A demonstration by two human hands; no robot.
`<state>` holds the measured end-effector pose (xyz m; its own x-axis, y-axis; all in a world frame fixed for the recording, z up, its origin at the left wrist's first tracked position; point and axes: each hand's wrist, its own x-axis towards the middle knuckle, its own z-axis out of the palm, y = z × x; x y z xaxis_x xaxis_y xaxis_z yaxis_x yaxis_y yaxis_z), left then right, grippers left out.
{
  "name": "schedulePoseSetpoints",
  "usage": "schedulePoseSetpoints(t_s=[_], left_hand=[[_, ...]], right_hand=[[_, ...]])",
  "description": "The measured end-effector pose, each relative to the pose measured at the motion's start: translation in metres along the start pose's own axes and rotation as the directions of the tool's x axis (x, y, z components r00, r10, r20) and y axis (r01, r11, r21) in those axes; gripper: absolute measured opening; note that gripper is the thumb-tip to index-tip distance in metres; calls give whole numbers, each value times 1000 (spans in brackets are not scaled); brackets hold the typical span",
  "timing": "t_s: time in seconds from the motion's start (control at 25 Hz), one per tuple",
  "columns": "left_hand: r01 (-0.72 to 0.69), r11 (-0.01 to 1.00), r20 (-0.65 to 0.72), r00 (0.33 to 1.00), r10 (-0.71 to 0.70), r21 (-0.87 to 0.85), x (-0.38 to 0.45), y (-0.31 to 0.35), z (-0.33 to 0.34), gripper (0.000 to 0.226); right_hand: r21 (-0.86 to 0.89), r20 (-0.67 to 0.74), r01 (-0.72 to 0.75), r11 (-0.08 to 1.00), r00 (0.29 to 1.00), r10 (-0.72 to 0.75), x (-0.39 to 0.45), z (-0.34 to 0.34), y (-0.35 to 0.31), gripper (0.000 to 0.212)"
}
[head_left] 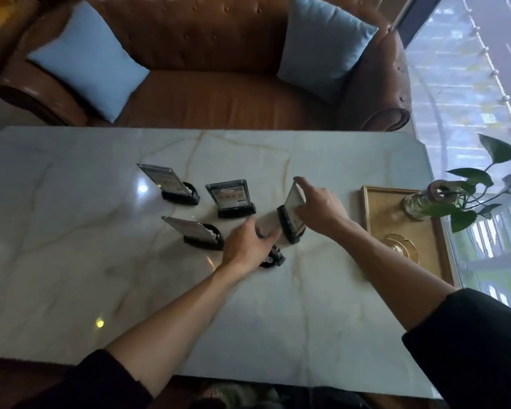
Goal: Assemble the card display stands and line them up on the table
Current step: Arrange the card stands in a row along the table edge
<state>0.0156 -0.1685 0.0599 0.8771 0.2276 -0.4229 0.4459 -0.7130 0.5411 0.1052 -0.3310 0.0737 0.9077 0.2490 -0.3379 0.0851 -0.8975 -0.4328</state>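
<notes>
— Where are the card stands?
— Three stand assembled mid-worktop (71, 261): far-left stand (171, 185), middle stand (232, 200), near-left stand (198, 234).
— And the fourth stand (289, 219)?
— The right hand (319, 209) pinches its clear panel, upright in its black base.
— The left hand (248, 246)?
— Over another black base (273, 258), fingers (270, 236) blurred; grip unclear.
— Beyond?
— A wooden tray (366, 208) at right, a brown sofa (219, 69) behind.

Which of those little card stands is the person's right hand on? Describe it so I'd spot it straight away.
Start at the wooden tray on the marble table's right side. Just left of it stands a card stand, with the right hand holding its clear panel. Unlike the three free stands further left, it is turned edge-on, showing its side rather than its printed card.
</notes>
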Motion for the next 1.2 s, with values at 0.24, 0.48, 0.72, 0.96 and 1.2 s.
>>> schedulePoseSetpoints(t_s=[0.24,0.48,0.72,0.96,1.2], left_hand=[[-201,974,58,979,196,106,-10,0,1,28],[-308,946,80,950,301,102,6,-16,-16,44],[-351,919,108,936,336,177,26,-12,-27,18],[-400,913,180,906,382,78,40,-24,-25,18],[-429,901,232,885,405,65,48,-21,-25,25]], right_hand=[[57,-8,-52,997,999,53,-13,6,18,32],[152,77,-225,962,973,216,-20,1,11,24],[11,60,-208,978,977,207,-26,0,15,19],[-136,-12,-101,986,995,100,-41,-1,18,18],[-283,-12,49,958,998,-55,-47,6,34,21]])
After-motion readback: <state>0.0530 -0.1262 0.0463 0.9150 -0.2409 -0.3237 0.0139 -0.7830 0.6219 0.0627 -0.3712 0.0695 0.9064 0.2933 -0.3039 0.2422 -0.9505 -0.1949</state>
